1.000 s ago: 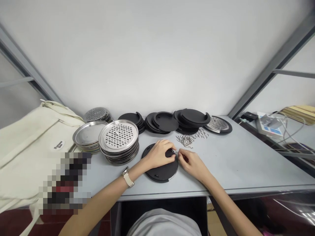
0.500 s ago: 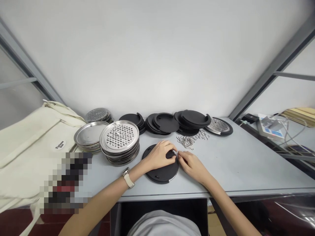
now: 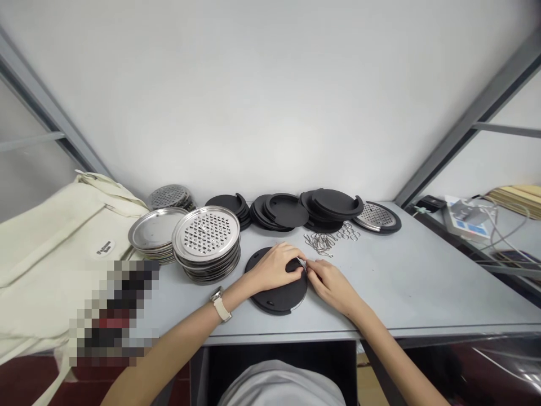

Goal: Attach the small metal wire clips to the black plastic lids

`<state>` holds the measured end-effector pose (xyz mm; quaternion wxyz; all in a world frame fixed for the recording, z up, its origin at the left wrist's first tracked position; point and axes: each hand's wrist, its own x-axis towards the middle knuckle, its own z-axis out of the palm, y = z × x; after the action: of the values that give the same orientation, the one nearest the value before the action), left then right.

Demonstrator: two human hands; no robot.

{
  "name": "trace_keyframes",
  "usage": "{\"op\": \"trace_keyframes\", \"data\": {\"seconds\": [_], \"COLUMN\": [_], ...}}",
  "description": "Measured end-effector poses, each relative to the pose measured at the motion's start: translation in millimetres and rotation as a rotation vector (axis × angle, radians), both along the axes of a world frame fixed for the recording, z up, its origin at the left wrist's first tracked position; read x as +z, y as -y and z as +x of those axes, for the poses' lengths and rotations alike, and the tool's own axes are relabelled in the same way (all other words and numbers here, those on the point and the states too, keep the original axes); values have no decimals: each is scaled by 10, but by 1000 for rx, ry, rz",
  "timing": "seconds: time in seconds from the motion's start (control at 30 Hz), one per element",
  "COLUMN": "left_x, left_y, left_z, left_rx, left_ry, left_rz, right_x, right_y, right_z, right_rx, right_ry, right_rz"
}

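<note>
A round black plastic holder (image 3: 279, 296) lies flat on the table in front of me, with a strip of shiny metal at its lower right edge. My left hand (image 3: 281, 268) rests on top, its thumb and fingers curled round the holder's right side. At that same edge, my right hand (image 3: 327, 282) pinches a small shiny metal piece (image 3: 302, 263), mostly covered by my fingertips. Its exact kind cannot be made out. Beyond my hands lies a loose heap of small metal wire hooks (image 3: 320, 243).
Stacked round metal grater plates (image 3: 205, 234) and plain metal discs (image 3: 158, 228) stand at left, beside a cream bag (image 3: 54, 254). More black holders (image 3: 287, 211) are piled along the wall. A grater plate in a black holder (image 3: 377, 217) lies at back right, near a side shelf with cables.
Both hands stay at the holder's right edge with almost no movement. The metal piece between the fingertips shows slightly less than before.
</note>
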<state>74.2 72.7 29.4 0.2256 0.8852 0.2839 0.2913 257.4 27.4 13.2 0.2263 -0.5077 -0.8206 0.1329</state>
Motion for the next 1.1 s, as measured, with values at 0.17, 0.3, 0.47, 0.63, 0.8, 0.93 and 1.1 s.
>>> {"op": "trace_keyframes", "data": {"seconds": [0.17, 0.3, 0.47, 0.63, 0.8, 0.93, 1.1], "left_x": [14, 19, 5, 5, 33, 38, 13], "left_y": [6, 7, -6, -13, -5, -10, -25], "left_z": [3, 4, 4, 7, 5, -1, -6], "left_rx": [2, -2, 6, 6, 6, -5, -9], "left_ry": [-4, -5, -5, -14, -29, -28, -20], "left_rz": [18, 31, 35, 23, -1, -10, -27], "right_x": [9, 17, 4, 1, 12, 13, 1], "right_y": [9, 12, 11, 0, -3, -5, 2], "right_z": [8, -3, -18, -20, -23, -26, -16], "right_rx": [10, 12, -5, -12, -21, -14, -20], "right_ry": [8, 27, 42, 24, 12, 2, -13], "right_rz": [-2, 5, 24, 25, 11, 5, -1]}}
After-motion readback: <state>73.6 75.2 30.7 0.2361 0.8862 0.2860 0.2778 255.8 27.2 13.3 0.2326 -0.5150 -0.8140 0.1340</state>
